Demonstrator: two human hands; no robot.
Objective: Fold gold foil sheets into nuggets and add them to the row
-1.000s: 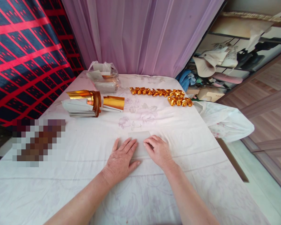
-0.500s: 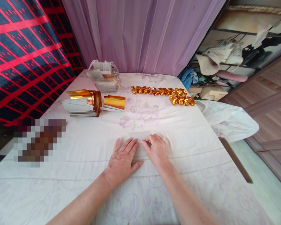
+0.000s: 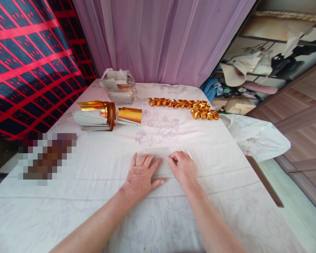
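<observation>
A pale sheet of paper (image 3: 160,154) lies flat on the white flowered tablecloth (image 3: 100,175) in front of me. My left hand (image 3: 142,175) presses down on its left part, palm flat and fingers spread. My right hand (image 3: 183,168) rests on its right part, fingers curled, with the fingertips pinching at the paper's edge. Further back on the left stands a stack of gold foil sheets (image 3: 98,116), some curled, with their white backs showing.
A row of folded gold foil pieces (image 3: 184,105) runs across the far right of the table. A clear plastic bag of papers (image 3: 118,88) sits at the back by the purple curtain. A white bag (image 3: 255,138) hangs off the right edge, cluttered shelves behind it.
My right hand's fingers slid left toward the left hand, then back right, curling onto the paper's edge. My left hand stays flat on it. The view has shifted slightly.
</observation>
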